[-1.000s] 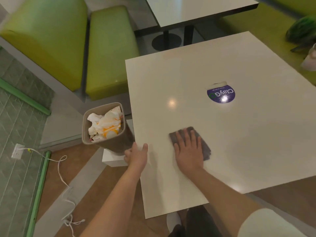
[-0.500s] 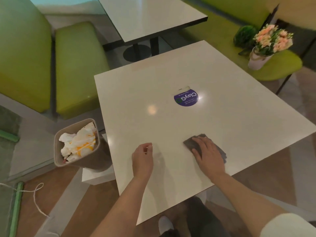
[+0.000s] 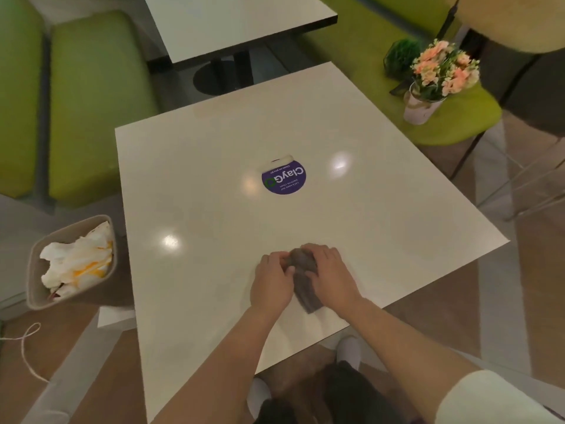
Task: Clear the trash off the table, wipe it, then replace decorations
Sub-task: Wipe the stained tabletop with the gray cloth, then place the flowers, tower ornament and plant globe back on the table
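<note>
A dark grey cloth [image 3: 304, 278] lies bunched on the white table [image 3: 382, 234] near its front edge. My left hand [image 3: 272, 281] grips the cloth's left side with curled fingers. My right hand [image 3: 331, 275] holds its right side, fingers curled over the top. A purple round sticker [image 3: 284, 178] sits at the table's middle. A pot of pink flowers [image 3: 435, 82] and a green plant ball [image 3: 400, 58] stand on the green seat at the back right. A brown bin [image 3: 39, 293] full of crumpled white paper [image 3: 78, 261] stands left of the table.
Green benches [image 3: 91, 96] line the back left. A second table [image 3: 232, 22] on a black pedestal stands behind. A green chair [image 3: 464, 123] holds the decorations at right. A white cord [image 3: 27, 347] lies on the floor at left. My shoes show under the table's front edge.
My left hand moved right from the bare table onto the cloth. The cloth, flat under my right hand before, is now bunched between both hands. The view swung right.
</note>
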